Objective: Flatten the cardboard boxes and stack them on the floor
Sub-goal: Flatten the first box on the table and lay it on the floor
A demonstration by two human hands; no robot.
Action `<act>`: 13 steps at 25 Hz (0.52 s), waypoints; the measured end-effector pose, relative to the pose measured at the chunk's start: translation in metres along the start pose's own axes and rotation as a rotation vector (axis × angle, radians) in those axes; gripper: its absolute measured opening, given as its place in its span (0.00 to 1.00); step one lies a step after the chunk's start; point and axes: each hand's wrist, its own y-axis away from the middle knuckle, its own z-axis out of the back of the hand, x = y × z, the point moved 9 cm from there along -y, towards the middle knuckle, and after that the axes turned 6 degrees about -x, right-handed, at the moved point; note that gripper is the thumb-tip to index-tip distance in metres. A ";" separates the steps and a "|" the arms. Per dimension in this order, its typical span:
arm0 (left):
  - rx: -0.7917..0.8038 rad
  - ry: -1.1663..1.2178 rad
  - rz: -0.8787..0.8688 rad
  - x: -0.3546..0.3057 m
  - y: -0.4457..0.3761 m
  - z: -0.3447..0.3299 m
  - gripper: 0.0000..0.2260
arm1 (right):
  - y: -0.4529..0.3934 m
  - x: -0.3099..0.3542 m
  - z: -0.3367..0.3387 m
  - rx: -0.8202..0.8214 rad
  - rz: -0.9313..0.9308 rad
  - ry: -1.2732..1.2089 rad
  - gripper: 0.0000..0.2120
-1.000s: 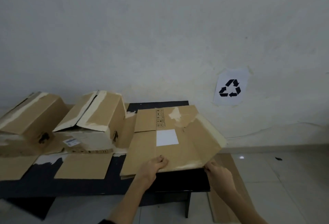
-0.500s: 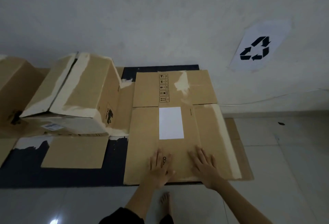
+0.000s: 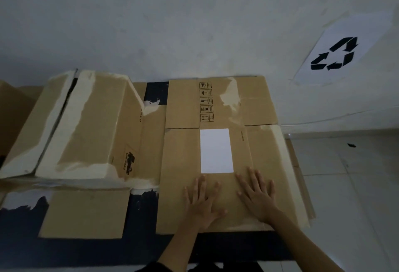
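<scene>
A flattened brown cardboard box (image 3: 181, 163) with a white label (image 3: 216, 150) lies on the right part of the dark low table (image 3: 86, 252). My left hand (image 3: 203, 202) and my right hand (image 3: 258, 196) rest flat on its near half, fingers spread, palms down, side by side just below the label. Left of it stands an upright, taped cardboard box (image 3: 86, 125), with one loose flap (image 3: 86, 213) lying flat in front. Part of another box (image 3: 10, 116) shows at the far left edge.
A white wall rises directly behind the table, with a recycling-symbol sheet (image 3: 339, 53) taped on it at the right. Light floor tiles (image 3: 356, 185) lie right of the table. A strip of flat cardboard (image 3: 302, 185) on the floor shows beyond the table's right edge.
The box was folded down flat onto the table. Both hands went from gripping its near edge to pressing on top, and have slid a little further up. My head moved closer and lower.
</scene>
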 end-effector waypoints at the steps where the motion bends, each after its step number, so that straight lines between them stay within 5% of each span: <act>1: -0.001 0.005 -0.013 0.000 -0.007 0.005 0.37 | -0.011 -0.001 0.006 0.013 0.003 0.006 0.47; 7: -0.178 -0.084 0.101 0.020 -0.065 0.060 0.39 | -0.096 -0.008 0.052 -0.014 -0.055 -0.022 0.30; 13: -0.105 -0.073 0.042 0.020 -0.126 0.090 0.48 | -0.165 -0.008 0.088 -0.147 -0.018 0.015 0.38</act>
